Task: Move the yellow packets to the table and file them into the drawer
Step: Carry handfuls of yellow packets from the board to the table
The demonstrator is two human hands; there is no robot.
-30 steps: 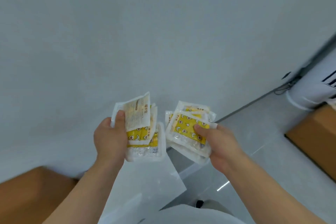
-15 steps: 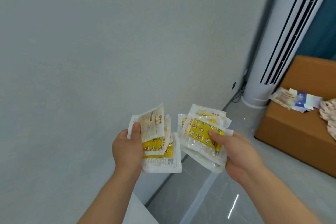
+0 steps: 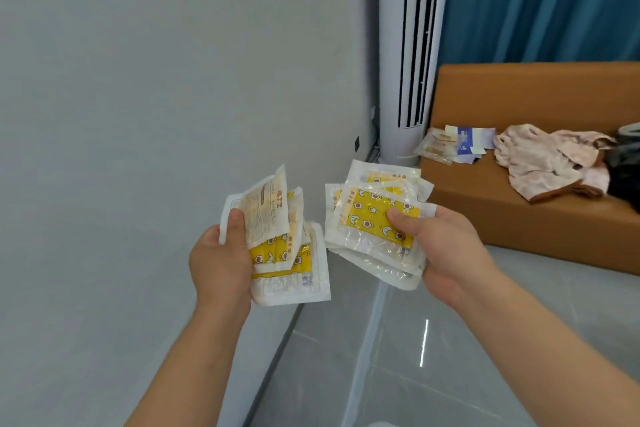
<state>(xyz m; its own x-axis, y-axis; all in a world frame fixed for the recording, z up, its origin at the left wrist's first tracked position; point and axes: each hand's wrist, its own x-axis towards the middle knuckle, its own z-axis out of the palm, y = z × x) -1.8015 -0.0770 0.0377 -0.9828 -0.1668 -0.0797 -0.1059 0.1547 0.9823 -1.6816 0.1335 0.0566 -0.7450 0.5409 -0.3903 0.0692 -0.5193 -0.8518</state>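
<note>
Head view: left hand (image 3: 221, 263) grips a stack of yellow-and-white plastic packets (image 3: 287, 253), fanned, thumb curled over the top one. Right hand (image 3: 446, 253) grips a second stack (image 3: 374, 222), thumb across its yellow face. Both stacks are held in the air, slightly apart, below and left of the tall white slatted tower unit (image 3: 408, 45). An orange padded bench (image 3: 519, 211) stands just right of that unit.

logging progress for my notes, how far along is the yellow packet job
Done: the packets are picked up. In hand: the left hand grips the left stack of yellow packets and the right hand grips the right stack, both held up by the wall, above the floor. Left: no table or drawer is in view, so setting them down and filing them are not yet done.
</note>
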